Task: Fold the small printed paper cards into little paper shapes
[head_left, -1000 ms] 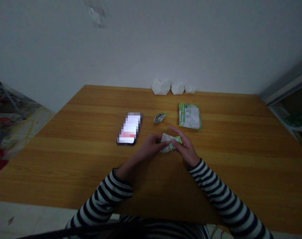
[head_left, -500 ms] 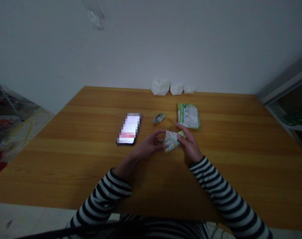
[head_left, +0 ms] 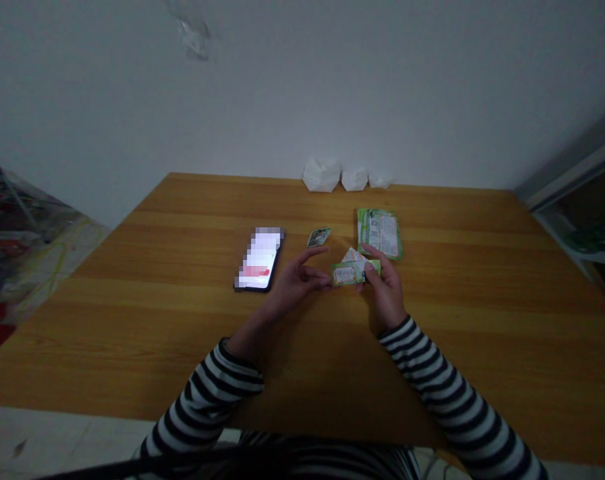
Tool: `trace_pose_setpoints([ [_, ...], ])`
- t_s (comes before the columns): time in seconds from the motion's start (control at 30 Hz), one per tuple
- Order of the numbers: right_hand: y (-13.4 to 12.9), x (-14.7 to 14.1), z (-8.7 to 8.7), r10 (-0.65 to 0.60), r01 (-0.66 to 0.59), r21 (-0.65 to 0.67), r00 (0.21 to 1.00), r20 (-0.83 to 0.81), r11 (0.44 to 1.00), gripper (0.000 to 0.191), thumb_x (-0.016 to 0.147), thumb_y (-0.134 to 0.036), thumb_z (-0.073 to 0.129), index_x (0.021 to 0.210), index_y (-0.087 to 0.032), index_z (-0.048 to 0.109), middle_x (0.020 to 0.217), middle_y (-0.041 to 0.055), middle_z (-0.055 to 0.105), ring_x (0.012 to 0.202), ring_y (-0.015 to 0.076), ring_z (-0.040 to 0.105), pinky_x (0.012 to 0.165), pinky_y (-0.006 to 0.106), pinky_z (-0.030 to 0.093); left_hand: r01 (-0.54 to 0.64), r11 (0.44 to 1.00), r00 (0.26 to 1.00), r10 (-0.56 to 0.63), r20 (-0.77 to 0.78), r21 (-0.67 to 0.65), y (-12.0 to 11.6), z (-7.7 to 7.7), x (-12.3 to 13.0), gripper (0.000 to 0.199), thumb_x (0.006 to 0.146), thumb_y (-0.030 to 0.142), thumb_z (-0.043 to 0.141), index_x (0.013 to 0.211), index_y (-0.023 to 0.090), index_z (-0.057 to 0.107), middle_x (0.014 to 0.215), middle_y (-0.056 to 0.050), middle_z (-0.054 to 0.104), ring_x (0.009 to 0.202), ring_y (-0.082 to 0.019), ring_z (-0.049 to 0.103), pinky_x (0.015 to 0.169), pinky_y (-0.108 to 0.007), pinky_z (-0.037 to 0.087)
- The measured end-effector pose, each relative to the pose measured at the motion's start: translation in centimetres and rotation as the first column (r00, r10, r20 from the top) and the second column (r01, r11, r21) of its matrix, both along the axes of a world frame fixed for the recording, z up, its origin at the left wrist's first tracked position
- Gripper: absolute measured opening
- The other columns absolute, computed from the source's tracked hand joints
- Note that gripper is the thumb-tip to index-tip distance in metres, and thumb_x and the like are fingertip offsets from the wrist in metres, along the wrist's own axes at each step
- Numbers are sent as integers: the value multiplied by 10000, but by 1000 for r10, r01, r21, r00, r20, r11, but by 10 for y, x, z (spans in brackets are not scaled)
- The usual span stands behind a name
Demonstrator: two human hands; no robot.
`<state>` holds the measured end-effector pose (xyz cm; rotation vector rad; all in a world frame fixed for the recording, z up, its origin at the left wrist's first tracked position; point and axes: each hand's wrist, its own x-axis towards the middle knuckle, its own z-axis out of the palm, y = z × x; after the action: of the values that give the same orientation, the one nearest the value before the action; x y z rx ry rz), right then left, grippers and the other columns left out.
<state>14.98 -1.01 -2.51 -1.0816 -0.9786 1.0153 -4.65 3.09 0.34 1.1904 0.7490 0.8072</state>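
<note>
My right hand (head_left: pixel 386 287) pinches a folded green-and-white printed paper (head_left: pixel 346 274) by its right end, thumb on top. The paper is a narrow strip, with a pointed white flap rising behind it. At the strip's left end is my left hand (head_left: pixel 302 279), its index finger stretched out above and its thumb below. Its fingertips are close to the paper's edge; whether they touch it is hard to tell. A small folded green paper piece (head_left: pixel 319 237) lies beyond my left hand. Past my right fingers rests a stack of green-and-white printed sheets (head_left: pixel 382 233).
A phone (head_left: pixel 260 260) with a lit, blurred screen lies left of my hands on the wooden table (head_left: pixel 182 267). Several white crumpled paper pieces (head_left: pixel 321 177) line the table's back edge against the wall (head_left: pixel 302 87).
The paper has turned from a slanted position to a nearly level strip, with a pointed flap now showing behind. My left fingers have spread away from it; my right hand keeps its pinch.
</note>
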Motion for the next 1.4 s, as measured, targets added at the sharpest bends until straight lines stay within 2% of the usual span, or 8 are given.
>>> trace_pose_setpoints([
  [0.17,-1,-2,2,-30,30,7,999,35,1000,426,908,-432,588,1298,-261,577,900,31,624,580,121,508,478,241,473,-11,1000,992,8,-129,-20,2,-4,3,524,859,598,571,1043,115,659,760,-84,749,681,-194,719,643,-282,556],
  [0.3,-4,-7,3,-10,9,1,992,128,1000,448,921,-439,563,1330,-258,543,972,50,644,565,119,506,483,251,479,24,997,970,-7,-243,69,-2,-6,10,463,804,572,660,782,112,712,686,-76,737,610,-182,685,601,-268,536],
  [0.47,-7,-10,3,-115,109,38,971,209,993,432,926,-403,541,1328,-245,530,1070,73,662,634,148,577,505,265,506,-19,998,991,12,-131,-52,-3,-17,15,458,784,557,694,862,106,711,781,-98,751,706,-207,712,699,-316,564],
  [0.6,-12,-9,2,-350,255,250,789,505,934,426,916,-278,547,1340,-248,532,1075,85,695,788,210,656,734,359,553,-258,966,965,257,-52,-16,-9,-23,22,484,801,538,693,1093,153,669,1129,-113,714,969,-212,692,899,-342,528],
  [0.8,-14,-16,9,-37,-351,238,493,869,905,576,840,-152,570,1406,-217,482,1105,129,677,1012,285,621,901,453,516,64,972,993,-38,116,-228,-24,-12,27,499,834,588,632,1048,144,707,1036,-98,730,974,-210,670,868,-299,506],
  [1.0,-17,-5,21,31,-274,278,762,647,921,667,880,-296,584,1487,-257,311,1059,76,602,1022,250,577,985,471,458,-4,966,997,26,79,-260,-13,-12,17,408,802,441,737,1046,115,713,899,-83,732,788,-154,663,734,-236,496],
  [1.13,-15,8,18,2,-250,265,731,682,931,684,795,-382,714,1408,-242,445,1253,127,491,1189,301,491,1010,484,439,-60,956,996,77,46,-288,-5,-10,11,459,745,394,796,1096,122,681,913,-86,736,754,-149,673,700,-237,509],
  [1.4,-11,6,1,88,-315,258,772,629,913,306,862,-138,586,1108,-264,716,984,61,709,903,213,670,798,359,530,-97,992,995,96,-18,-75,-7,-4,10,572,775,361,766,1268,179,540,798,-15,722,645,-124,653,626,-217,493],
])
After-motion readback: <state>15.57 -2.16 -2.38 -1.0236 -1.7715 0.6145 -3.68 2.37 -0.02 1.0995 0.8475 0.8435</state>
